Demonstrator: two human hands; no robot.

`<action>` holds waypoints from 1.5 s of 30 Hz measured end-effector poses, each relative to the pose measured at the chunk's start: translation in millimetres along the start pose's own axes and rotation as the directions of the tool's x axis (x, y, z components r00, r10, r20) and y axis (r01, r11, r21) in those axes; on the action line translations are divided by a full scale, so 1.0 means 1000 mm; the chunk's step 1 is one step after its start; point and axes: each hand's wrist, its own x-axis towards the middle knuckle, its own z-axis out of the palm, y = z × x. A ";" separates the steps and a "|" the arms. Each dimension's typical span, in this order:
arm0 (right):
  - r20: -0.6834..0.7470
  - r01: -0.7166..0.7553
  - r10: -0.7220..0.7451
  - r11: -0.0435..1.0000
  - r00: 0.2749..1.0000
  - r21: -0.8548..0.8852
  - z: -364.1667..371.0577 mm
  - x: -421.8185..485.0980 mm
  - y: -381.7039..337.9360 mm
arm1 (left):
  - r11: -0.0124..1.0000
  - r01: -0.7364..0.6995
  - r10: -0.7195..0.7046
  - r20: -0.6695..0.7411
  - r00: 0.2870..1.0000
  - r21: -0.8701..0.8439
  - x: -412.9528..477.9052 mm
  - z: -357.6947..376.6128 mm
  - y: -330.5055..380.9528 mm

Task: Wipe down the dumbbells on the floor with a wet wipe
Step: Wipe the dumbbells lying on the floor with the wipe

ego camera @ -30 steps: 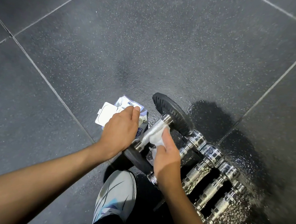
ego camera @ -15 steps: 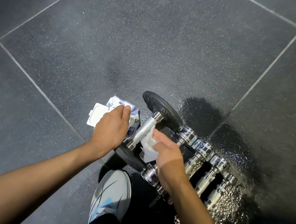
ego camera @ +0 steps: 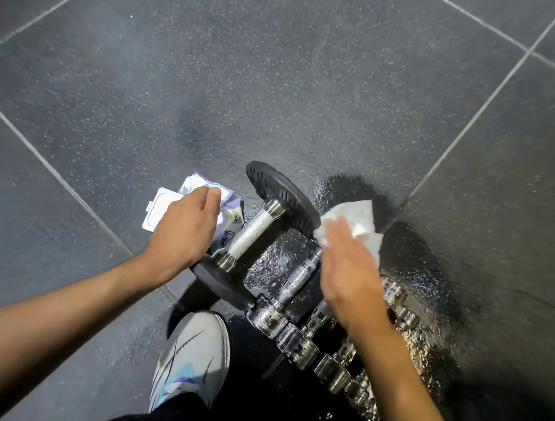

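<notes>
Right hand (ego camera: 351,268) has left the black dumbbell (ego camera: 255,231); now flat, it spreads the white wipe (ego camera: 358,216) over the chrome dumbbells (ego camera: 294,284).
Left hand (ego camera: 183,230) curls on the crinkled wipe pack (ego camera: 158,212); grips are knurled, and the speckled dark floor tiles (ego camera: 278,79) are wet beneath.

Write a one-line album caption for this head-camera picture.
Right hand holds a wet wipe over the chrome dumbbells beside a black-plated dumbbell; left hand rests on the wipe pack.
</notes>
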 end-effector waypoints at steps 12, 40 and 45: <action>0.202 0.289 -0.338 0.928 0.919 0.237 0.044 -0.053 -0.008 | 0.999 0.036 -0.036 -0.014 0.999 -0.010 0.000 0.001 -0.002; 0.386 0.235 -0.430 0.857 0.816 0.459 0.033 -0.090 -0.008 | 0.996 -0.054 0.053 0.015 0.998 0.071 -0.009 -0.007 0.005; 0.275 -0.157 -0.019 0.782 0.961 0.603 0.013 -0.083 0.009 | 0.996 -0.052 0.051 0.015 0.999 0.078 -0.010 -0.008 0.009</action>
